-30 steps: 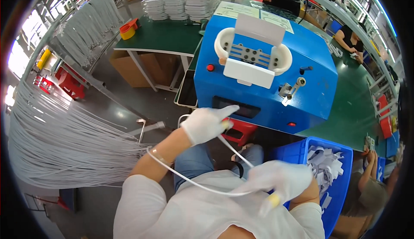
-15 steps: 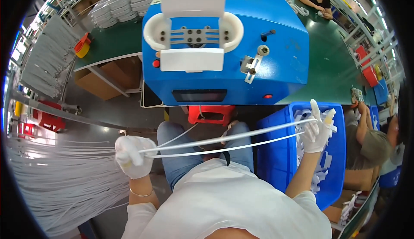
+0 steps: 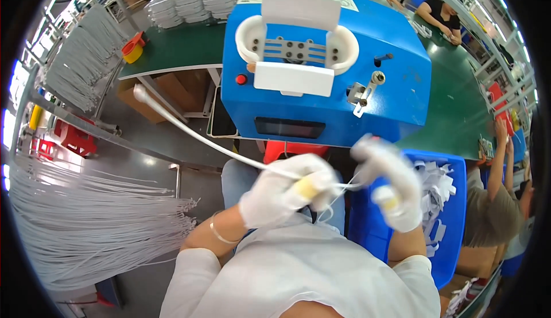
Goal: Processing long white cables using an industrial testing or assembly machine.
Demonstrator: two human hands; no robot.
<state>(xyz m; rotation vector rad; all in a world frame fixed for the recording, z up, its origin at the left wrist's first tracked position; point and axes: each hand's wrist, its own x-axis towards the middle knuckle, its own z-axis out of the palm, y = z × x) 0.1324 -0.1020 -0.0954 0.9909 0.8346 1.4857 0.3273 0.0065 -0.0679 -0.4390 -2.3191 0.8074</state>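
Note:
My left hand, in a white glove with yellow tape on a finger, is closed around a white cable. One stretch of the cable sweeps from this hand up to the left and ends in a thicker tip over the floor. Thin loops of it hang between my hands, above my lap. My right hand, gloved and taped the same way, is smeared by motion just right of the loops. A strand reaches toward its fingers; whether they grip it I cannot tell.
A blue machine with white curved holders stands ahead on a green table. At my right is a blue bin of white straps. A large bundle of pale cables lies at the left. Other people sit far right and at the back.
Both hands have come closer together; the left moved right. The cable stretched taut between them is now slack loops, with one end swung to the upper left. The view has shifted slightly.

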